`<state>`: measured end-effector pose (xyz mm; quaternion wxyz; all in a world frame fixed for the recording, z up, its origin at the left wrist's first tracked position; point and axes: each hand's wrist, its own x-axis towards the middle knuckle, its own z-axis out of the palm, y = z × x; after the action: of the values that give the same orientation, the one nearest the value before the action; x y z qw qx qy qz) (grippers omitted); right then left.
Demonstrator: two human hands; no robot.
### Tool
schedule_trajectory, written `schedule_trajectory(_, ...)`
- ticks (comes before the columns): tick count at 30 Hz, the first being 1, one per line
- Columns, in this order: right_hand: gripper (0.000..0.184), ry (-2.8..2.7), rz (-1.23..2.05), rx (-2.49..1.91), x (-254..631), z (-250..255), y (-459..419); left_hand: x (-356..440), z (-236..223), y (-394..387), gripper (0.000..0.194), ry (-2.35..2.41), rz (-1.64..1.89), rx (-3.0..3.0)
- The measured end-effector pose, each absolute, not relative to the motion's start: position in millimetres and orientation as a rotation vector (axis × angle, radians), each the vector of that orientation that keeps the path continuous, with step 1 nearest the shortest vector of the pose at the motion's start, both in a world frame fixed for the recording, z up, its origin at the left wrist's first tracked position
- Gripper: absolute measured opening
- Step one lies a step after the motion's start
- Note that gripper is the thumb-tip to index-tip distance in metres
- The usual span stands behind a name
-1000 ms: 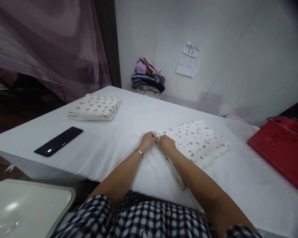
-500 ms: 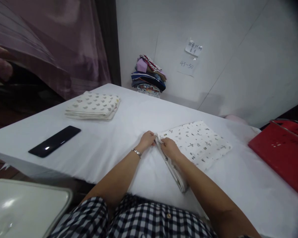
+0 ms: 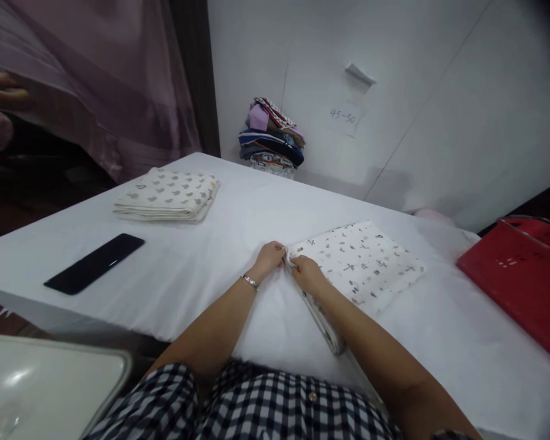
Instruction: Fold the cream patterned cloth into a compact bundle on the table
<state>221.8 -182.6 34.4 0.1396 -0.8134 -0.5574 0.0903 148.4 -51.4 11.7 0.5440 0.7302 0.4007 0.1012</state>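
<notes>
A white cloth point(image 3: 366, 260) with small grey and green prints lies folded on the white-covered table point(image 3: 242, 201). My left hand point(image 3: 269, 256) pinches its far left corner between thumb and fingers. Just to the right, my right hand point(image 3: 308, 272) is closed on the same edge of the cloth, and the two hands nearly meet. The near folded edge runs down under my right forearm, which hides part of it. Further left sits a second folded cloth point(image 3: 167, 194) with grey prints, apart from both hands.
A black phone-like slab point(image 3: 95, 263) lies at the table's left. Against the wall rises a stack of folded fabrics point(image 3: 271, 137). A red bin point(image 3: 517, 275) stands at the right, a pale stool point(image 3: 50, 379) at lower left. Another person's hand point(image 3: 2, 101) shows at far left.
Both hands keep their grip at the cloth's corner, with my right fingers shifted slightly. The upper paper on the wall has flipped up. The view has moved a little.
</notes>
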Motion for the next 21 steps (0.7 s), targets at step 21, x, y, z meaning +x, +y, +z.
schedule_trajectory(21,0.056,-1.63,-0.116,-2.411,185,25,-264,159,14,-37,0.03,0.978,0.364,1.847)
